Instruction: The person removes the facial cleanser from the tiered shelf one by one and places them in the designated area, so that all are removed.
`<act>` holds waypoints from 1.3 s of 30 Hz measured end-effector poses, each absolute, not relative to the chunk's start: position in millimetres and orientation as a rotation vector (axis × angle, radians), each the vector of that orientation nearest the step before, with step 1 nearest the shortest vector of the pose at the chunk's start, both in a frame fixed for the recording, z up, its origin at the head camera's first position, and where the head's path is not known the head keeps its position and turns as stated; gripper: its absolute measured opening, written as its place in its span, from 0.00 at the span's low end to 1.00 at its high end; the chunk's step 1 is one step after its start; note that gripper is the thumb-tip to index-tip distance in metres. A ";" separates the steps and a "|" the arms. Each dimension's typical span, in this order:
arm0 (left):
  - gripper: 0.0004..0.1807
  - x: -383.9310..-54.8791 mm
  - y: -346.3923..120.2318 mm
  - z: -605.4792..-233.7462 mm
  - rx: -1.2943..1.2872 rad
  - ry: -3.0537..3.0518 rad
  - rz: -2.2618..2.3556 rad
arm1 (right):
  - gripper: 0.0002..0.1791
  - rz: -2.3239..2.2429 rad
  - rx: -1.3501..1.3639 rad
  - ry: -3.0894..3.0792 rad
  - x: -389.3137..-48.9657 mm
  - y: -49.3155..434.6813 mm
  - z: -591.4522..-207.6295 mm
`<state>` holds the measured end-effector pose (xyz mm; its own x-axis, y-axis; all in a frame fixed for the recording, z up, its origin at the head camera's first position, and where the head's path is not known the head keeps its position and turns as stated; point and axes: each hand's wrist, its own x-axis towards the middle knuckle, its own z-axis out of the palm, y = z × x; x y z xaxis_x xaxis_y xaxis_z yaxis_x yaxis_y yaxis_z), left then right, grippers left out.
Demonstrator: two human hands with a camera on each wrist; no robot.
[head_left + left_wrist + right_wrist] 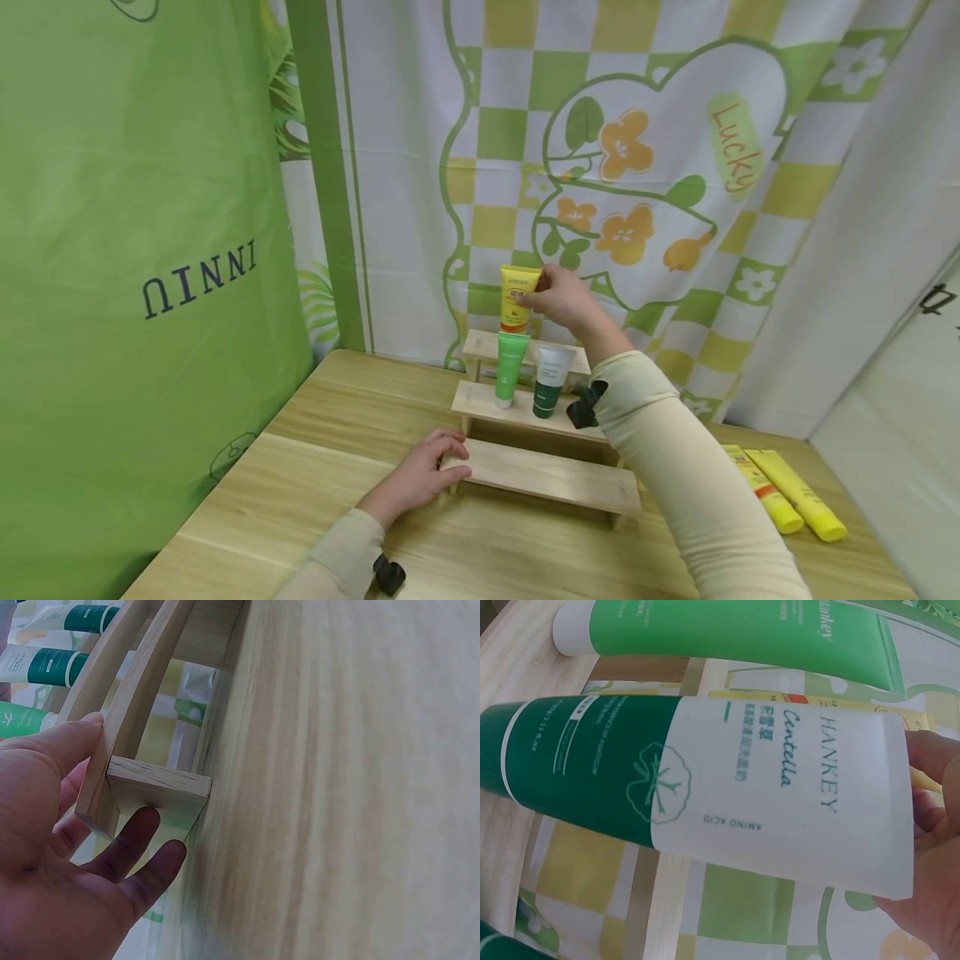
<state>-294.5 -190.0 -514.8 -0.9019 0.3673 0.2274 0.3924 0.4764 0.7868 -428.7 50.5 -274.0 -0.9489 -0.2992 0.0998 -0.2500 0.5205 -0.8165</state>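
Observation:
In the head view a three-step wooden display stand (551,475) stands on the table. My right hand (566,298) pinches the upper part of a yellow tube (515,312), upright at the top step; whether its base touches the wood is hidden. My left hand (423,475) holds the left end of the lowest step, the thumb on the board and other fingers by the leg (161,787). On the middle step stand a green tube (511,371) and a white-and-dark-green tube (780,795). Another dark-green tube (506,946) shows only partly beside them.
Two yellow tubes (798,492) lie on the table (315,467) right of the stand. A patterned curtain (405,183) hangs close behind the stand, and a green cloth (150,375) hangs along the left. My right forearm crosses the stand's right side.

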 end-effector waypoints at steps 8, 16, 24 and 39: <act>0.12 -292.7 -186.6 -516.5 -0.685 -2.691 -1.427 | 0.22 -1.539 -0.501 2.699 -423.1 55.0 -273.6; 0.12 -288.5 -187.7 -514.7 -0.673 -2.704 -1.420 | 0.24 -1.810 -0.553 2.750 -412.9 64.2 -263.7; 0.10 -288.0 -186.5 -513.7 -0.658 -2.697 -1.409 | 0.27 -2.075 -0.620 2.656 -411.8 89.7 -254.1; 0.09 -284.4 -182.3 -511.0 -0.629 -2.655 -1.455 | 0.21 -2.205 -0.523 2.700 -408.1 133.6 -259.6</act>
